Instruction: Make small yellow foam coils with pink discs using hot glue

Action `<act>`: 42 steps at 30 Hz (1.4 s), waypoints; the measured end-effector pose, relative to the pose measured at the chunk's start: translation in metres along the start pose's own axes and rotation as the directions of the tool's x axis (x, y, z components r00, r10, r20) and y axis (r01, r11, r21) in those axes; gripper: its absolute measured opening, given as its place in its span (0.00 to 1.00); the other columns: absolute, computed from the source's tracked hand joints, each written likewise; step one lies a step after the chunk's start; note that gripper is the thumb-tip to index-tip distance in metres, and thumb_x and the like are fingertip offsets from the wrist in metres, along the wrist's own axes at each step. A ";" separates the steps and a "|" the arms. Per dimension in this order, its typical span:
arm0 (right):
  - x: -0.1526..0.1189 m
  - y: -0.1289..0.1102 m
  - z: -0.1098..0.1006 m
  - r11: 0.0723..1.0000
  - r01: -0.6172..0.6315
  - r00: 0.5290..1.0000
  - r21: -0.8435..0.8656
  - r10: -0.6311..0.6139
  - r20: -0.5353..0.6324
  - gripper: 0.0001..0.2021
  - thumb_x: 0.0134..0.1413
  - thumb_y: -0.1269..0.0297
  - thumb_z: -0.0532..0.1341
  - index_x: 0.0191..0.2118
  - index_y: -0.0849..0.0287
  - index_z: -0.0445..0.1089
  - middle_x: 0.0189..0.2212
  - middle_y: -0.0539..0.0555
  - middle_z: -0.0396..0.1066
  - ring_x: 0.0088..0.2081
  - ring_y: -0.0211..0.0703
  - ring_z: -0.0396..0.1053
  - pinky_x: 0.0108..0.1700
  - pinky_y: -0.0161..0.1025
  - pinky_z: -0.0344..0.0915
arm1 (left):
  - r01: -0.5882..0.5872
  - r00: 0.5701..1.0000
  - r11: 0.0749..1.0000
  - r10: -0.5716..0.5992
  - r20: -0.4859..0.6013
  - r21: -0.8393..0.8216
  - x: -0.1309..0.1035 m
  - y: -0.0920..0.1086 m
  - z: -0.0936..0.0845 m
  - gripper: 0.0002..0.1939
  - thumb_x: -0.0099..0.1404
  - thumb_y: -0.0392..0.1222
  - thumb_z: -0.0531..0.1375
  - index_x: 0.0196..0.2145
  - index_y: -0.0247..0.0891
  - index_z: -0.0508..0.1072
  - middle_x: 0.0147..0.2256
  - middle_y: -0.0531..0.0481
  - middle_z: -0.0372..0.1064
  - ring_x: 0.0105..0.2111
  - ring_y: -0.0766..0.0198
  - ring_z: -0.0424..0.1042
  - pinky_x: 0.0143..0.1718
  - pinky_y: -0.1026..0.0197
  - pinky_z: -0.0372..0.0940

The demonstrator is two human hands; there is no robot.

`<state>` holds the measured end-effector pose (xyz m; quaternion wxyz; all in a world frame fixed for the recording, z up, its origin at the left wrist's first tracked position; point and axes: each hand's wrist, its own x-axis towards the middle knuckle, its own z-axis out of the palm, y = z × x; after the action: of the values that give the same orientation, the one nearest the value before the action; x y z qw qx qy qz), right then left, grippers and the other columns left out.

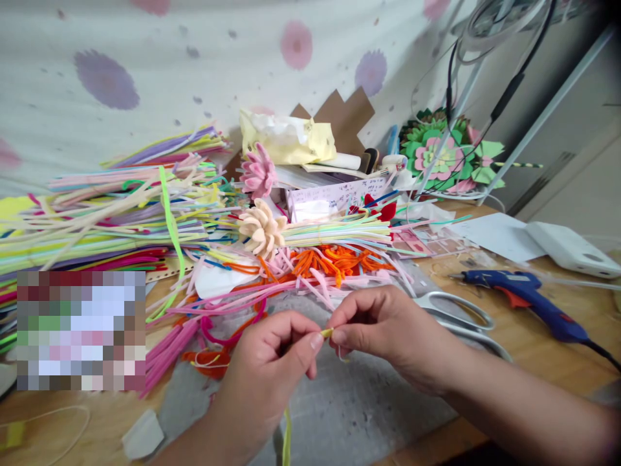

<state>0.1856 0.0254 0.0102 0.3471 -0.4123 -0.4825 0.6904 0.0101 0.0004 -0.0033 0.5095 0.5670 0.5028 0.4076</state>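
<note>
Above a grey mat, my left hand and my right hand meet fingertip to fingertip. Both pinch a short bit of yellow pipe cleaner between thumb and forefinger. A longer yellow-green strand hangs below my left palm; whether it joins the pinched bit is hidden. Under my right fingertips curls a thin pale strand. Silver-handled scissors lie just behind my right wrist, partly covered by it. Pink pipe cleaners and an orange piece rest left of my left hand.
Bundles of coloured pipe cleaners fill the left. A cream flower, a pink flower and orange pipe cleaners sit behind my hands. To the right are a blue glue gun with its cord and a white device.
</note>
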 end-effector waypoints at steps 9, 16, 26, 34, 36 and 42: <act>0.001 0.004 0.002 0.995 -0.007 1.000 0.102 0.007 -0.007 0.12 0.32 0.65 0.74 0.23 0.62 0.72 0.16 0.45 0.68 0.21 0.31 0.61 0.26 0.31 0.57 | -0.005 0.999 1.000 0.004 -0.044 -0.004 -0.001 0.001 0.002 0.06 0.58 0.38 0.60 0.24 0.41 0.75 0.16 0.57 0.65 0.18 0.68 0.61 0.20 0.65 0.55; -0.001 0.006 0.003 0.997 -0.003 1.000 0.074 0.004 -0.010 0.15 0.31 0.67 0.75 0.24 0.63 0.69 0.18 0.43 0.66 0.22 0.29 0.59 0.25 0.29 0.54 | -0.043 0.998 0.998 0.046 -0.040 0.055 -0.002 0.003 0.002 0.06 0.56 0.37 0.60 0.24 0.42 0.76 0.16 0.57 0.66 0.18 0.67 0.63 0.20 0.65 0.56; -0.001 0.001 -0.001 0.991 0.009 0.996 0.134 -0.022 0.090 0.16 0.30 0.66 0.76 0.29 0.62 0.74 0.24 0.47 0.71 0.27 0.33 0.65 0.31 0.32 0.61 | 0.023 0.999 0.993 -0.027 -0.034 -0.112 0.000 -0.002 0.000 0.05 0.57 0.39 0.61 0.25 0.40 0.76 0.18 0.55 0.67 0.19 0.68 0.62 0.21 0.66 0.55; 0.000 0.003 -0.001 0.996 0.038 0.999 0.080 -0.039 0.012 0.11 0.37 0.61 0.73 0.30 0.61 0.79 0.20 0.48 0.71 0.24 0.32 0.64 0.30 0.33 0.60 | 0.028 0.996 0.999 -0.030 -0.079 -0.031 0.003 0.002 0.003 0.07 0.57 0.40 0.60 0.24 0.40 0.75 0.15 0.57 0.63 0.18 0.68 0.59 0.21 0.65 0.53; 0.001 0.004 0.001 0.998 0.041 0.999 0.056 -0.040 -0.006 0.11 0.36 0.61 0.73 0.28 0.61 0.79 0.20 0.48 0.71 0.24 0.32 0.64 0.30 0.33 0.59 | 0.021 0.995 1.000 -0.020 -0.096 0.007 0.002 0.005 0.004 0.07 0.57 0.39 0.60 0.23 0.40 0.75 0.15 0.57 0.63 0.18 0.67 0.59 0.21 0.65 0.53; 0.005 0.005 0.003 0.998 0.067 0.997 -0.022 -0.068 -0.048 0.07 0.36 0.65 0.72 0.24 0.61 0.77 0.18 0.46 0.70 0.23 0.32 0.63 0.28 0.33 0.58 | -0.001 0.996 0.994 0.010 -0.084 0.105 0.000 0.009 0.003 0.08 0.56 0.39 0.59 0.21 0.41 0.74 0.15 0.57 0.64 0.18 0.66 0.62 0.21 0.64 0.56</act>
<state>0.1803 0.0271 0.0051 0.3776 -0.4161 -0.4945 0.6631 0.0141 0.0004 0.0048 0.4563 0.5767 0.5429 0.4056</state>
